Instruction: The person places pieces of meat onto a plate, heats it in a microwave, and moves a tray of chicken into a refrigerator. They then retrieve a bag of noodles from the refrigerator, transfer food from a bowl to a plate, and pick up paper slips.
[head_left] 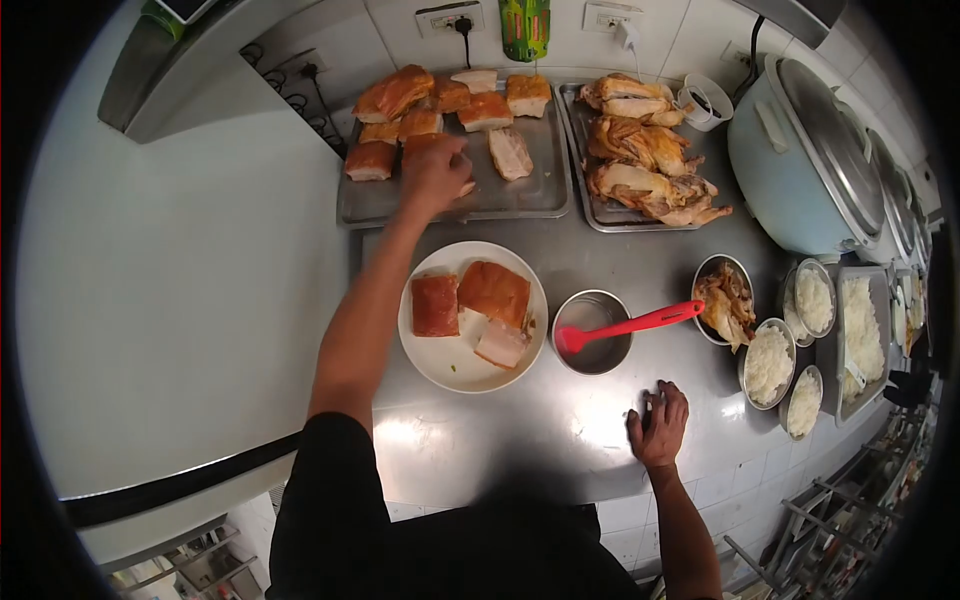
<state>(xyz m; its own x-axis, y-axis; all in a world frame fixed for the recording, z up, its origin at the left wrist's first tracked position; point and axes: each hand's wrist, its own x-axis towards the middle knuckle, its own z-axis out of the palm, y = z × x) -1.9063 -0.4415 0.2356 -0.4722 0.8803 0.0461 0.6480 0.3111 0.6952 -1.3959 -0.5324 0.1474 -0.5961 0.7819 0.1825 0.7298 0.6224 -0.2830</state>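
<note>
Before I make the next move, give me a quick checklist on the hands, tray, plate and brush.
1. Left hand over the meat tray: ok.
2. Left hand's grip on a piece: cannot tell; the hand itself hides its fingertips.
3. Right hand free: ok; it rests on the table, nothing visible in it.
4. Space on the plate: ok; three pieces on it, bare surface on the near left.
5. Brush head inside its pot: ok.
6. Brush handle off the chicken bowl: cannot tell; its end overlaps the rim in this view.
</note>
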